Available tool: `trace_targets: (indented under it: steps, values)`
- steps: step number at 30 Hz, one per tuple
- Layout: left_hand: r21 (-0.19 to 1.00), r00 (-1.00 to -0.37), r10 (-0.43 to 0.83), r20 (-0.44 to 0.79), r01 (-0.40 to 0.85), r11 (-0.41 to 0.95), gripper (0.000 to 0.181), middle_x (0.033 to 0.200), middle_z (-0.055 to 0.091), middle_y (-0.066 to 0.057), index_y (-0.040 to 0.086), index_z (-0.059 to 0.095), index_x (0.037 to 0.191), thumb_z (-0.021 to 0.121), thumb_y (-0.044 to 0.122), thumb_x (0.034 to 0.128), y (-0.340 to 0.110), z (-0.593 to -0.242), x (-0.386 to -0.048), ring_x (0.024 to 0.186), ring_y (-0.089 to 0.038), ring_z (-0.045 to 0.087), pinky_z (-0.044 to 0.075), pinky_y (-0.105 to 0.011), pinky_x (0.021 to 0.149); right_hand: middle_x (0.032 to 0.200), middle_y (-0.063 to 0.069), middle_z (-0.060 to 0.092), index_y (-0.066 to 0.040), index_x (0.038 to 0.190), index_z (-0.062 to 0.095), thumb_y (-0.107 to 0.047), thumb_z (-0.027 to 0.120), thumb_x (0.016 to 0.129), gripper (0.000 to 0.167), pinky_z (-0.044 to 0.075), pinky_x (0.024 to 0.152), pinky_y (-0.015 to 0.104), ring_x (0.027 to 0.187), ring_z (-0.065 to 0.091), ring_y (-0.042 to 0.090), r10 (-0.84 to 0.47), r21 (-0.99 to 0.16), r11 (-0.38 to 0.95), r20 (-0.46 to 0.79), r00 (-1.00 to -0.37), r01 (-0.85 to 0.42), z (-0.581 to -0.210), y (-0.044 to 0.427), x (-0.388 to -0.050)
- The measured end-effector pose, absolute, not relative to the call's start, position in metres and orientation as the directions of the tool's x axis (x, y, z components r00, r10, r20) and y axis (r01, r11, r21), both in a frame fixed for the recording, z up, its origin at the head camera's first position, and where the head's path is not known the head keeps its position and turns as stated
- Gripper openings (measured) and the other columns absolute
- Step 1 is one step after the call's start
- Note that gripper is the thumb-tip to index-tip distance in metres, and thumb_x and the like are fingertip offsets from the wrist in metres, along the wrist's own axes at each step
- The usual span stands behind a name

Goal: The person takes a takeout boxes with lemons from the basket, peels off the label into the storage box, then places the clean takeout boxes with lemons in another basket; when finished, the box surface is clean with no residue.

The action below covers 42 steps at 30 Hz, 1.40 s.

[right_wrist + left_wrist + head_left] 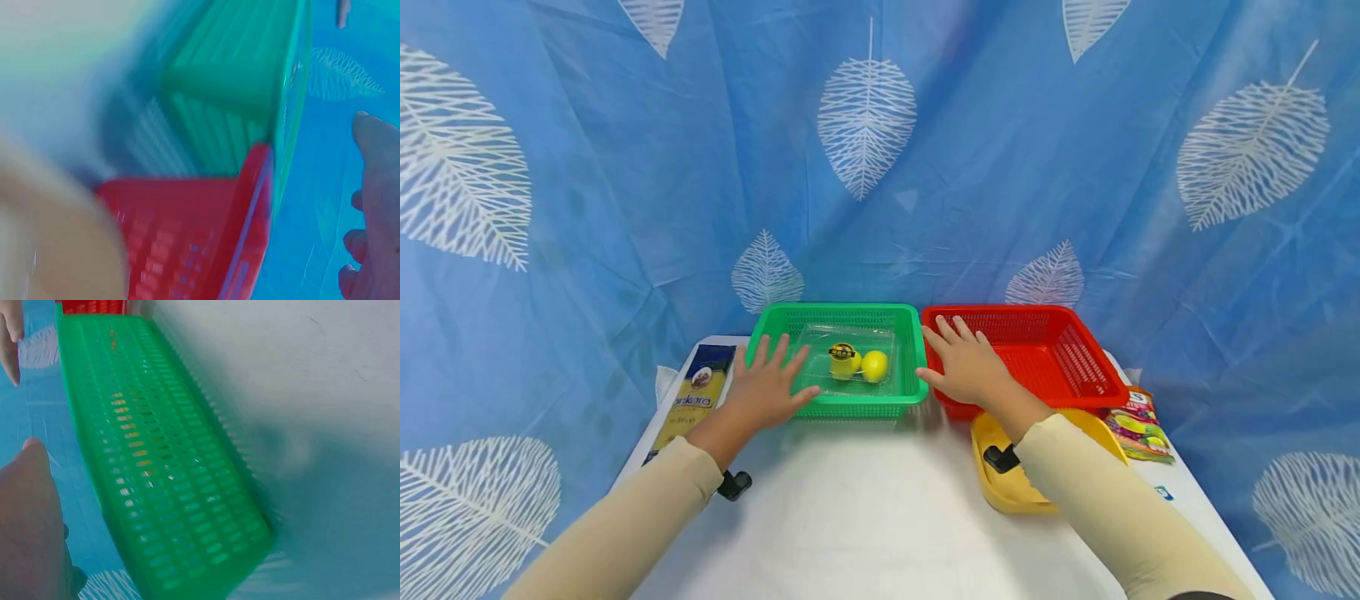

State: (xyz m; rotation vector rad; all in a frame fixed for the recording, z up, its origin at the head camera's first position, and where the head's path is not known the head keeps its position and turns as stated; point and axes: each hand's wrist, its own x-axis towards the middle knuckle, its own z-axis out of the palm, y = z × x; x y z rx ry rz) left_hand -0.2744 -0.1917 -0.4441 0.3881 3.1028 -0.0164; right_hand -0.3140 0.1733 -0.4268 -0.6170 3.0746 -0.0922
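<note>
In the head view my left hand [763,390] is held with its fingers spread over the left side of a green basket [838,402], holding nothing. Inside that basket lies a clear plastic box [820,337] with two yellow lemons [875,367]; one bears a dark label. My right hand [966,367], fingers also spread, hovers around the left side of a red basket [1037,310] and grips nothing. Both wrist views show the thumb and fingers apart from the basket walls. The red basket shows its mesh floor with nothing on it.
A yellow basin [1000,492] stands in front of the red basket, partly under my right forearm. A blue and gold packet [696,396] lies at the table's left edge. A colourful bag [1138,429] sits at the right edge. Behind hangs a blue leaf-patterned curtain [962,208].
</note>
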Motion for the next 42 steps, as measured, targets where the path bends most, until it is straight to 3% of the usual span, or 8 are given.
trace_targets:
  steps: [8, 13, 18, 22, 28, 34, 42]
  values:
    - [0.090, -0.985, 0.167, 0.031, 0.170, 0.981, 0.086, 0.175, 0.009, -0.021, 0.023, 0.020, 0.169, 0.038, 0.073, 0.1013, -0.211, -0.457, -0.281, 0.159, -0.053, 0.006, 0.002, -0.078, 0.122, 0.174, 0.013, 0.022, -0.022, 0.166, 0.030, -0.060, 0.058, 0.099, 0.082, 0.037, 0.119, 0.062, 0.161, 0.021, 0.037, -0.335, -0.316, 0.887, 0.060, -0.940, -0.336, -0.436, 0.136, -0.312]
    - [0.168, -0.993, 0.113, 0.028, 0.116, 0.979, 0.089, 0.173, 0.012, -0.025, 0.020, 0.022, 0.169, 0.039, 0.074, 0.1005, -0.226, -0.462, -0.286, 0.156, -0.058, 0.010, 0.008, -0.079, 0.120, 0.168, 0.011, 0.036, -0.015, 0.163, 0.035, -0.051, 0.061, 0.101, 0.076, 0.033, 0.125, 0.056, 0.156, 0.034, 0.033, -0.327, -0.504, 0.801, 0.081, -0.942, -0.321, -0.442, 0.111, -0.314]
    - [0.242, -0.998, 0.065, 0.005, 0.064, 0.968, 0.092, 0.173, 0.011, -0.025, 0.017, 0.019, 0.169, 0.043, 0.072, 0.1000, -0.240, -0.467, -0.290, 0.153, -0.062, 0.012, 0.016, -0.082, 0.117, 0.167, 0.012, 0.037, -0.013, 0.164, 0.033, -0.048, 0.064, 0.101, 0.078, 0.036, 0.123, 0.057, 0.154, 0.037, 0.035, -0.289, -0.609, 0.750, 0.048, -0.956, -0.258, -0.449, 0.092, -0.317]
    - [0.295, -0.997, 0.064, 0.031, 0.070, 0.953, 0.092, 0.172, 0.011, -0.026, 0.013, 0.022, 0.168, 0.047, 0.070, 0.0996, -0.245, -0.480, -0.294, 0.151, -0.064, 0.017, 0.024, -0.083, 0.113, 0.170, 0.017, 0.031, -0.013, 0.166, 0.027, -0.047, 0.066, 0.099, 0.085, 0.034, 0.122, 0.062, 0.154, 0.034, 0.040, -0.221, -0.679, 0.716, 0.000, -0.975, -0.162, -0.458, 0.080, -0.323]
    - [0.444, -0.997, 0.056, 0.050, 0.072, 0.893, 0.094, 0.174, 0.005, -0.025, 0.008, 0.020, 0.167, 0.060, 0.058, 0.0988, -0.246, -0.493, -0.295, 0.152, -0.061, 0.017, 0.029, -0.083, 0.110, 0.174, 0.025, 0.008, -0.015, 0.169, 0.011, -0.048, 0.067, 0.098, 0.097, 0.030, 0.120, 0.070, 0.157, 0.023, 0.048, -0.105, -0.738, 0.674, -0.139, -0.985, 0.032, -0.471, 0.066, -0.334]
    - [0.572, -0.999, 0.040, 0.019, 0.044, 0.819, 0.103, 0.175, -0.004, -0.022, 0.003, 0.005, 0.168, 0.063, 0.053, 0.0987, -0.246, -0.495, -0.296, 0.155, -0.057, 0.013, 0.030, -0.078, 0.114, 0.170, 0.023, 0.024, -0.014, 0.169, 0.010, -0.045, 0.071, 0.095, 0.100, 0.036, 0.119, 0.067, 0.155, 0.029, 0.045, -0.045, -0.792, 0.594, -0.211, -0.976, 0.144, -0.476, 0.064, -0.348]
    - [0.604, -0.999, 0.036, -0.012, 0.021, 0.797, 0.106, 0.175, -0.006, -0.022, 0.000, 0.001, 0.167, 0.064, 0.050, 0.0986, -0.249, -0.496, -0.296, 0.157, -0.055, 0.009, 0.026, -0.077, 0.117, 0.165, 0.024, 0.035, -0.020, 0.170, 0.001, -0.037, 0.074, 0.094, 0.106, 0.038, 0.119, 0.062, 0.149, 0.040, 0.045, -0.074, -0.831, 0.509, -0.303, -0.950, 0.225, -0.481, 0.060, -0.354]
